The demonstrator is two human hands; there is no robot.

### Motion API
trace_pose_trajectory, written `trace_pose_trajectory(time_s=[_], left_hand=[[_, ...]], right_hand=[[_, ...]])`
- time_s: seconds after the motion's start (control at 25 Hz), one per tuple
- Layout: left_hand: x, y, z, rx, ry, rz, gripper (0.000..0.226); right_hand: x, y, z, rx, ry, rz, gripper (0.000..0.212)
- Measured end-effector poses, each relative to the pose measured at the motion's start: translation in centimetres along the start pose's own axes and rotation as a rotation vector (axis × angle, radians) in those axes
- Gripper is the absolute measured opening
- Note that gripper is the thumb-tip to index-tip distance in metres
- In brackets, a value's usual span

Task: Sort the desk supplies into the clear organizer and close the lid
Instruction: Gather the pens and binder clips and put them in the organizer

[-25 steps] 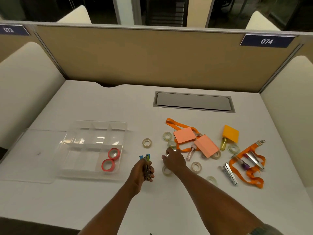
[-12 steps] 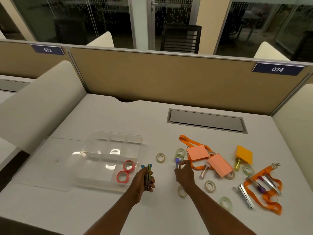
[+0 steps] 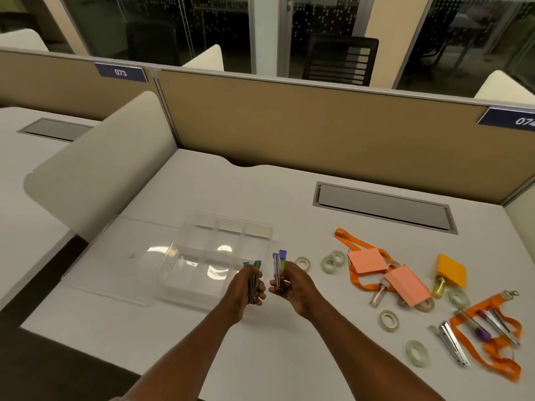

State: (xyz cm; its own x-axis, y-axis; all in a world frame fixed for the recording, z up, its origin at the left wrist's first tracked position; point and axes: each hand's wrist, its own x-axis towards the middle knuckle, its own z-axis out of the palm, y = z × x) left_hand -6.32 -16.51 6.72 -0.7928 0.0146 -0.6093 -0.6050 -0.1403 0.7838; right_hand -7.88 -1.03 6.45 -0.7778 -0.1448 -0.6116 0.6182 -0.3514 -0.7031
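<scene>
The clear organizer [image 3: 228, 230] stands open on the white desk, its lid [image 3: 121, 256] lying flat to its left. My left hand [image 3: 246, 287] is shut on a bunch of metal staplers with coloured ends [image 3: 254, 280], held just over the organizer's right front corner. My right hand [image 3: 292, 282] grips another small bundle of staplers [image 3: 278, 269] with purple and green tips, right beside the left hand. Clear tape rolls [image 3: 333, 260], pink sticky notes [image 3: 367, 260], an orange note pad [image 3: 451, 269] and orange lanyards [image 3: 492, 340] lie scattered to the right.
More staplers [image 3: 451, 342] and a glue tube [image 3: 377, 295] lie among the lanyards. A grey cable hatch [image 3: 382, 208] sits at the back. Tan partition panels [image 3: 318, 134] enclose the desk; a white side divider [image 3: 95, 180] stands left.
My right hand picked staplers off the desk and brought them left beside my left hand. The view has swung left and tilted up, so the red tape rolls in the organizer are hidden behind my hands.
</scene>
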Motion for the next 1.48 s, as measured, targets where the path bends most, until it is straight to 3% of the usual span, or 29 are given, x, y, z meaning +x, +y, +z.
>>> trace_pose_trajectory(time_s=[0.2, 0.44, 0.68, 0.88, 1.08, 1.32, 1.48], left_hand=[[-0.2, 1.0, -4.4, -0.059, 0.085, -0.005, 0.026], [1.1, 0.9, -8.7, 0.045, 0.306, -0.047, 0.033], [1.9, 0.6, -9.2, 0.254, 0.345, -0.038, 0.029], [1.8, 0.6, -9.3, 0.528, 0.300, 0.078, 0.017], [2.2, 0.3, -9.4, 0.716, 0.360, 0.157, 0.033], [2.0, 1.0, -7.1, 0.767, 0.467, 0.266, 0.040], [1.9, 1.7, -2.8, 0.764, 0.391, 0.351, 0.030]], right_hand=[[1.2, 1.4, 5.0, -0.097, -0.098, 0.066, 0.033], [2.2, 2.8, 10.7, -0.276, 0.030, 0.148, 0.021], [2.9, 4.6, 13.2, -0.398, -0.051, 0.091, 0.017], [3.1, 4.8, 13.8, -0.339, -0.084, 0.138, 0.026], [2.9, 4.2, 13.3, -0.364, -0.095, 0.110, 0.022], [1.5, 2.7, 11.2, -0.429, -0.072, 0.021, 0.028], [-0.2, 1.1, 7.2, -0.463, -0.036, -0.053, 0.027]])
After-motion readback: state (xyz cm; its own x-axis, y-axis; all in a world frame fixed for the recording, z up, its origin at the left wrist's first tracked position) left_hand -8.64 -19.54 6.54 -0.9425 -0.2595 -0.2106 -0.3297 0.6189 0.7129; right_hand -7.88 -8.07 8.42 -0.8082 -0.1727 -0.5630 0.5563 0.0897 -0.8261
